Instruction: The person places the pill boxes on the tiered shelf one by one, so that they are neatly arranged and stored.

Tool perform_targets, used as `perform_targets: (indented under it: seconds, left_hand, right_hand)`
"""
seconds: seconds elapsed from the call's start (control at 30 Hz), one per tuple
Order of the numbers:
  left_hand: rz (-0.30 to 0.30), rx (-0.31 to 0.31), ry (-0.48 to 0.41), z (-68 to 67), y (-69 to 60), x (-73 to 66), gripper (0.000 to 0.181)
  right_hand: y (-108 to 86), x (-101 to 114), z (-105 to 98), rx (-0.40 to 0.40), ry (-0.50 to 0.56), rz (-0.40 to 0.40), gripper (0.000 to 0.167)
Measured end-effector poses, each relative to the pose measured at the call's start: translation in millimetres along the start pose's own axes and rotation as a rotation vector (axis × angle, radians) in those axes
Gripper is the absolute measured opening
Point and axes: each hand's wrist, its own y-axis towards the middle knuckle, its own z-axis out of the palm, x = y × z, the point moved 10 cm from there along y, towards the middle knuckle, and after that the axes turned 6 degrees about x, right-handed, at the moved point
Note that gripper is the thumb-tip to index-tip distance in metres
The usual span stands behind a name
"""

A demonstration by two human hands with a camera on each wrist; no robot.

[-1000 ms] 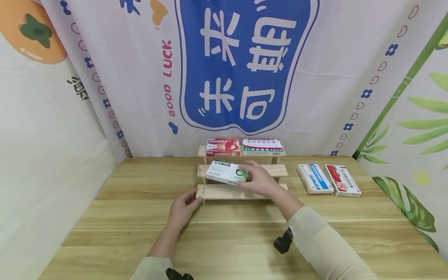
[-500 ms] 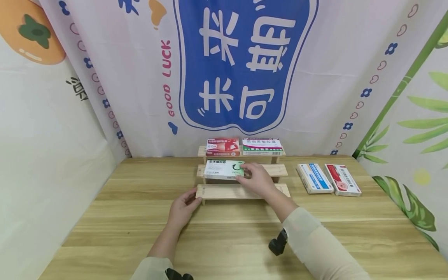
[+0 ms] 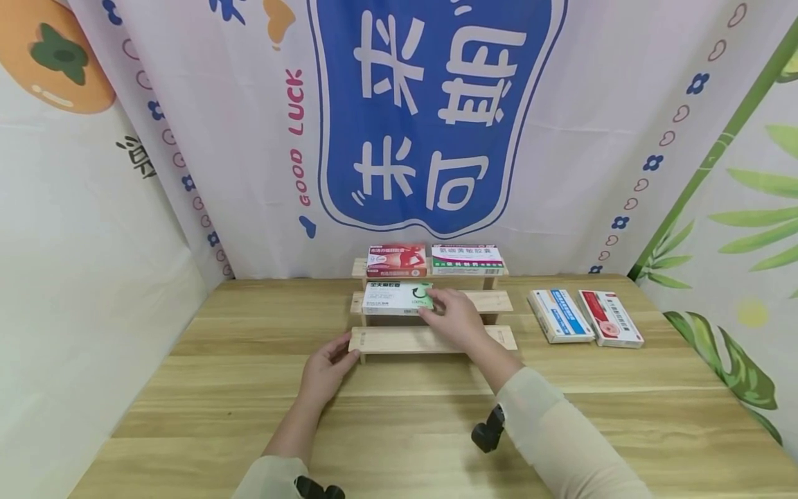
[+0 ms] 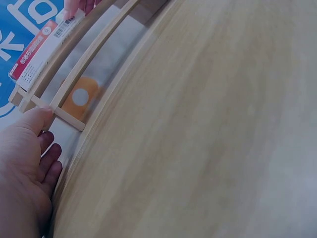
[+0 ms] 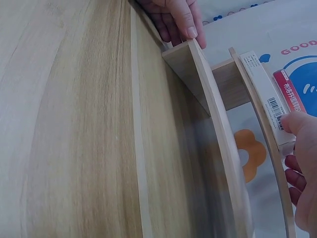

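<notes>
A three-tiered wooden stand (image 3: 399,339) is on the table. My left hand (image 3: 324,374) holds the left end of its lowest tier, thumb at the front corner; the left wrist view shows the thumb against the wood and the other fingers loosely bent below. On the left half of the middle tier lies a white-and-green medicine box (image 3: 393,298). Its right end is gripped by my right hand (image 3: 458,322), and in the right wrist view the thumb presses the box's barcoded side (image 5: 267,94). Part of the box's right end is hidden by the fingers.
A red medicine box (image 3: 397,261) and a white, green and purple medicine box (image 3: 467,260) stand side by side on the top tier. Right of the stand, a blue-and-white box (image 3: 561,317) and a red-and-white box (image 3: 611,319) lie on the table (image 3: 399,430). A printed curtain hangs behind.
The right hand has moved left with the white-and-green box, which has straightened from a slant and now lies along the middle tier. My left hand has stayed at the stand's corner.
</notes>
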Motion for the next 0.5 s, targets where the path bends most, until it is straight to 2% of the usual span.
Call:
perform_targets:
  seconds: [0.27, 0.5]
  left_hand:
    - [-0.005, 0.006, 0.004, 0.9, 0.6, 0.2, 0.048]
    - [-0.01, 0.005, 0.01, -0.2, 0.4, 0.5, 0.048]
  right_hand:
    - [-4.4, -5, -6, -0.021, 0.076, -0.006, 0.056]
    - [-21.2, -25, -24, -0.058, 0.133, -0.01, 0.054]
